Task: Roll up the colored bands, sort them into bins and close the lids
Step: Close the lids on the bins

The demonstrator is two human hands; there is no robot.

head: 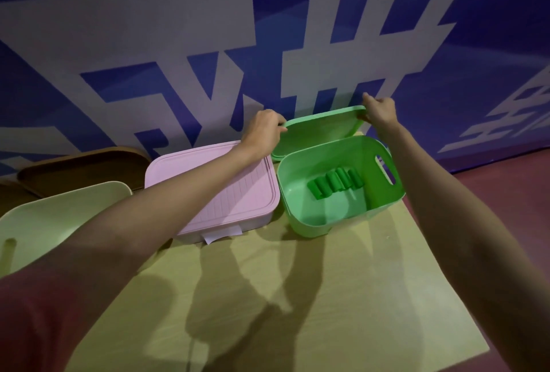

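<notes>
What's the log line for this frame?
both hands grip green lid | green bin open, rolled green bands inside | pink bin lidded

Pale wood counter (268, 297), shadows across its near part; three bins directly on it: cream bin (59, 217) at left edge, partly cut off; pink bin (226, 193) in middle, lid on, white paper slip (221, 234) sticking out under its front; green bin (336, 193) right, just beside pink, open.
</notes>
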